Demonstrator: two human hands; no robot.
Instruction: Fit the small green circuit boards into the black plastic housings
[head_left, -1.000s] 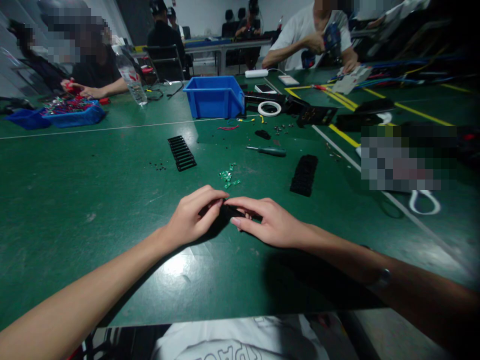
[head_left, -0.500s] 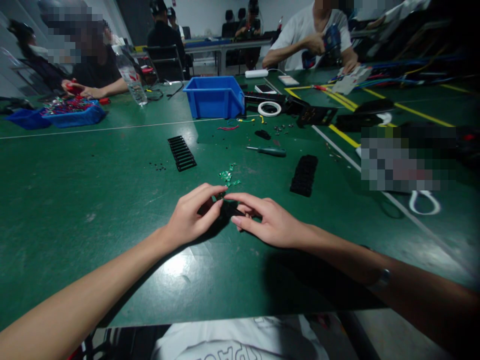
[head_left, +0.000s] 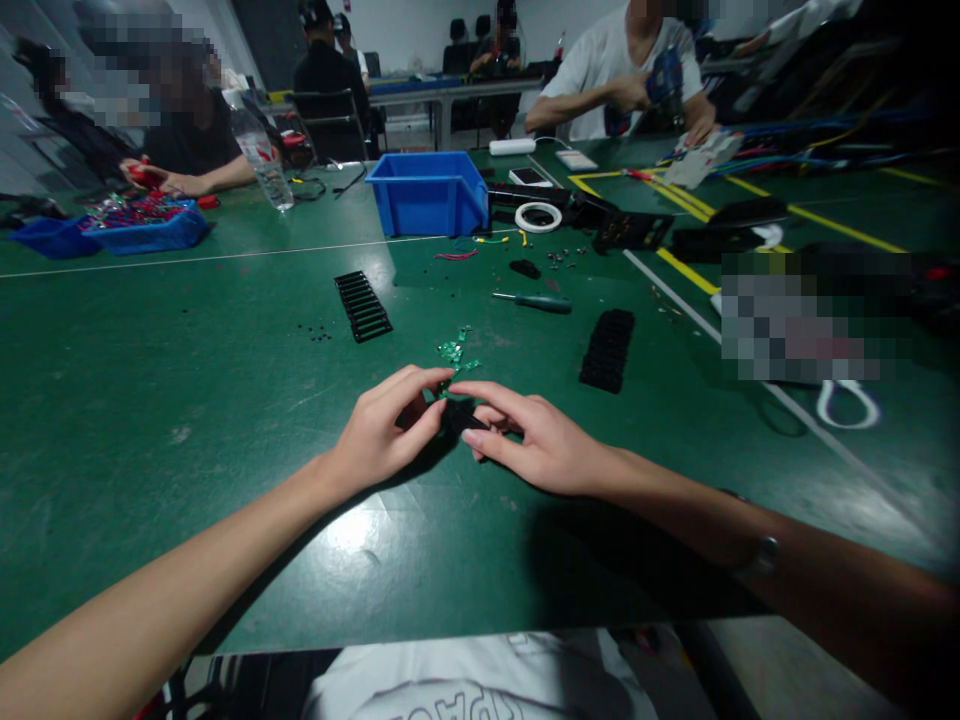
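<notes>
My left hand (head_left: pixel 394 420) has its thumb and index finger curved close together at a small green piece, beside the pile of green circuit pieces (head_left: pixel 451 350). Facing it, my right hand (head_left: pixel 544 440) grips a small black part (head_left: pixel 459 420) between thumb and curled fingers, its index finger stretched toward the left fingertips. The black part lies low over the green table (head_left: pixel 225 420). Left of the pile is a slotted black frame (head_left: pixel 363 306); to the right sits a dark ridged block (head_left: pixel 608 350).
A screwdriver (head_left: pixel 534 302) lies beyond my hands, with screws, short wires and a white ring (head_left: pixel 538 218) past it. A blue bin (head_left: pixel 429 195) stands farther back. A bottle (head_left: pixel 262 155) is at back left. Other people work across the table.
My right index finger has lifted slightly, and a little more of the black part shows between my hands. Otherwise both hands have stayed in place.
</notes>
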